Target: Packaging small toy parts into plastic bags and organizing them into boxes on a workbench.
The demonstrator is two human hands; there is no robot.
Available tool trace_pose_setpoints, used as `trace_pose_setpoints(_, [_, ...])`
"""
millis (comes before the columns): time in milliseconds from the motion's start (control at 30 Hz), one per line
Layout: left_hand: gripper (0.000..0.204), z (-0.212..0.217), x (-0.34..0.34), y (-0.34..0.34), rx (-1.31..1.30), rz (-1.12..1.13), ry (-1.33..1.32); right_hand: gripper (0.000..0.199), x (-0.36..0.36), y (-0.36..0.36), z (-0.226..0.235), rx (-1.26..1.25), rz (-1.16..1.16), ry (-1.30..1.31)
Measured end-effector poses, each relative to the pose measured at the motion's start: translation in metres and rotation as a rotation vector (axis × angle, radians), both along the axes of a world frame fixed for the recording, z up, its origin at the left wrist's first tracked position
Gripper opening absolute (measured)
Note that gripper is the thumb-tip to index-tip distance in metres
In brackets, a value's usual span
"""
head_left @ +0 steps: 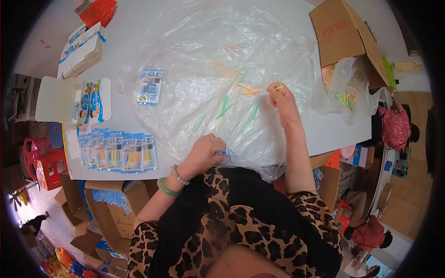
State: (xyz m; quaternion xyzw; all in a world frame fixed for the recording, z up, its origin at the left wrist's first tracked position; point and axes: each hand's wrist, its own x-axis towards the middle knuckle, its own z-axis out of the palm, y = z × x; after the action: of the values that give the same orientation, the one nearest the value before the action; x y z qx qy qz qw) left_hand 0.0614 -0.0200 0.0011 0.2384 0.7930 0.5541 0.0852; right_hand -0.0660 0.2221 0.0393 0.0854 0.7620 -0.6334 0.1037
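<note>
My left hand [206,151], with a ring and a green bangle, is near the table's front edge. Its fingers pinch a small blue-and-white packet [229,155], mostly covered by the hand. Farther right, my right hand [283,103] is closed on a few thin coloured sticks [279,87] whose ends poke out above the fingers. Orange sticks [250,89] lie just left of it. Green sticks [250,117] and other loose ones are scattered over a crumpled clear plastic sheet [185,51]. A flat blue-and-white packet [150,87] lies on the sheet's left part.
Filled packets [123,152] overlap in a row at the front left. Behind them are an open white box [58,99] and a stack of printed cards [85,48]. A cardboard box [340,34] and a clear bag of sticks [346,98] occupy the right. People sit farther right.
</note>
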Motion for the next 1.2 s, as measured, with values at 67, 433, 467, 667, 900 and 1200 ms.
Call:
trace_pose_setpoints(67, [0.02,0.001,0.002,-0.002,-0.007,0.009,-0.007,0.012,0.013,-0.024,-0.001,-0.075,0.089,0.05])
trace_pose_setpoints(433, [0.012,0.041,-0.026,-0.005,-0.061,0.168,0.224,0.013,0.053,-0.071,-0.057,0.091,0.353,0.467])
trace_pose_setpoints(467, [0.012,0.037,-0.031,-0.001,-0.065,0.168,0.225,0.012,0.053,-0.071,-0.056,0.083,0.354,0.444])
trace_pose_setpoints(667, [0.016,0.027,-0.035,0.014,-0.024,0.08,0.156,0.02,0.055,-0.068,-0.06,0.341,0.398,0.52])
trace_pose_setpoints(900, [0.014,0.035,-0.036,0.008,-0.125,0.1,0.179,0.027,0.056,-0.069,-0.053,0.075,0.249,0.332])
trace_pose_setpoints(1200, [0.01,0.038,-0.034,0.004,-0.212,0.13,0.284,0.02,0.052,-0.07,-0.043,0.128,0.422,0.485])
